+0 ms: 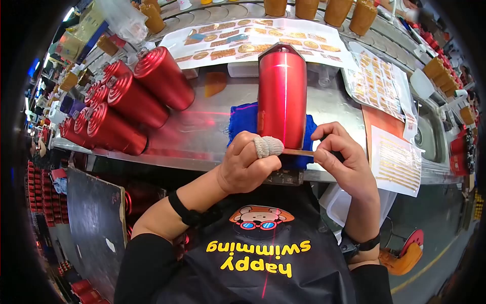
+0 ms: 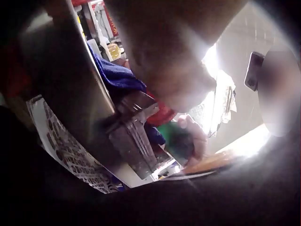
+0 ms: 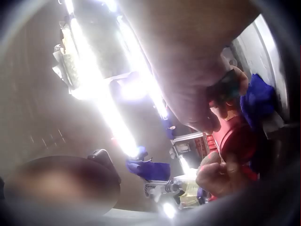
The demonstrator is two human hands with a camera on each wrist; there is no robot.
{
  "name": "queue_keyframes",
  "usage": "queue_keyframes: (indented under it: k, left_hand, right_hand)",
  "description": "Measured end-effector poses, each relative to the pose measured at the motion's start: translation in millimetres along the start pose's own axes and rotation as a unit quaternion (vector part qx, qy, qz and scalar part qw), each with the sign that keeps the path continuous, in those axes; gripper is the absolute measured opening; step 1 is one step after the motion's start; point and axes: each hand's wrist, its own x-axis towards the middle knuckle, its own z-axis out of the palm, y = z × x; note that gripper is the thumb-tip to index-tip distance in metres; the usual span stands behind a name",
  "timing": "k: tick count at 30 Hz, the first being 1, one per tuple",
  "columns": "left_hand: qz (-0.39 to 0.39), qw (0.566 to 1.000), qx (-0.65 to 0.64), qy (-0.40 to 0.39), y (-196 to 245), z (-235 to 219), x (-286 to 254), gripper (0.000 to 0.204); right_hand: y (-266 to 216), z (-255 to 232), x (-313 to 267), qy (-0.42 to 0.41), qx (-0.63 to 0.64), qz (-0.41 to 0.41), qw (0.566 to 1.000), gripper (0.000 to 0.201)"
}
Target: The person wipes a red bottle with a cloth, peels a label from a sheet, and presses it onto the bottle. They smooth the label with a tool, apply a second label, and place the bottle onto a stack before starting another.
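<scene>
A red metal canister [image 1: 282, 96] lies on a blue cloth [image 1: 244, 121], its near end close to both hands. Between the hands a thin brownish strip [image 1: 298, 152] is stretched sideways across that near end. My left hand [image 1: 248, 162], with a whitish cloth cover on one finger, holds the strip's left end with curled fingers. The right hand [image 1: 349, 162] pinches the other end between thumb and forefinger. In the right wrist view the canister's red round end [image 3: 237, 143] shows beside the left hand's fingers [image 3: 218, 176].
Several more red canisters [image 1: 164, 78] lie at left on the metal bench. Behind is a sheet of gold decals [image 1: 228, 43]; another decal sheet [image 1: 377, 83] and a paper with gold strips [image 1: 397, 159] lie at right. A sink [image 1: 430, 134] is further right, a white bin [image 1: 344, 202] below the bench edge.
</scene>
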Motion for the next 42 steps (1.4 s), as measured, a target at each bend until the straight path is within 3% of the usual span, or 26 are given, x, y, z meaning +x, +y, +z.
queue_keyframes:
  k: [5,15,21,27,34,42]
  left_hand:
    - [0.016,1.0,0.006,-0.004,-0.2,-2.5,3.1,0.026]
    - [0.062,0.997,0.013,-0.054,1.3,-5.9,25.1,0.024]
    - [0.005,1.0,0.005,-0.018,4.0,-1.3,14.8,0.024]
    - [0.06,0.994,0.047,-0.073,7.4,-1.2,31.0,0.022]
    - [0.01,0.999,0.022,-0.022,5.1,-1.6,18.6,0.021]
    - [0.067,0.995,0.051,-0.056,8.3,0.5,34.8,0.021]
  right_hand:
    - [12.0,1.7,0.6,-0.007,0.007,0.043,0.999,0.016]
    - [16.5,6.3,4.1,0.002,-0.014,0.03,0.999,0.016]
    - [16.3,6.2,1.8,0.004,-0.016,0.036,0.999,0.015]
    - [19.4,7.8,1.2,0.008,-0.021,0.026,0.999,0.014]
    - [18.4,9.5,3.2,0.008,-0.024,0.031,0.999,0.015]
    - [23.0,10.8,4.0,0.009,-0.023,0.019,0.999,0.015]
